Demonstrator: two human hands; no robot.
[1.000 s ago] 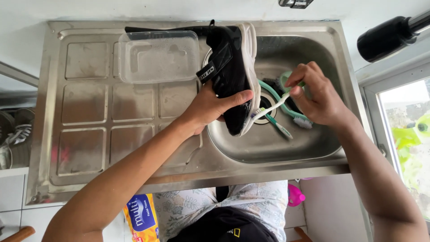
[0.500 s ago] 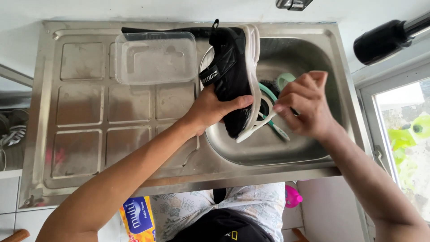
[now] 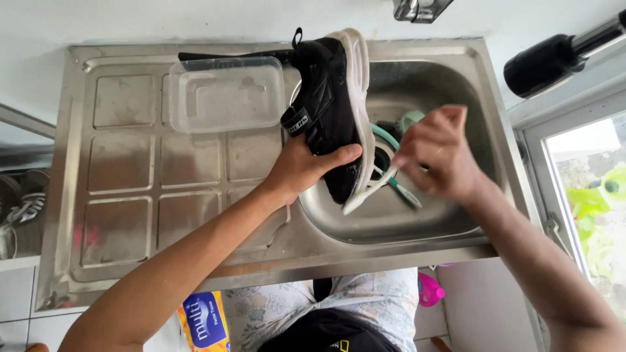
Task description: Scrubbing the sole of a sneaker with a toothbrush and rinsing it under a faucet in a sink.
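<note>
The left hand point(image 3: 306, 166) was clamped on a black shoe point(image 3: 326, 104) with a pale sole, gripping it from the upper side and holding it on edge over the left rim of the sink point(image 3: 450, 225), sole turned toward the basin. The right hand point(image 3: 440, 153) was closed on a white toothbrush point(image 3: 368, 193), whose head lay against the lower end of the sole.

Compared with a second before, the right hand had come in from the right half of the basin to just beside the shoe, and its outline was blurred with motion; the brush now touched the sole instead of hanging clear of it. That reads as scrubbing under way along the sole's edge, judged from the contact alone. The shoe itself had barely shifted in the grip.

A teal-handled brush point(image 3: 404, 192) lay in the basin by the drain. A clear plastic container point(image 3: 225, 94) sat on the drainboard near the sink unit's far edge.
</note>
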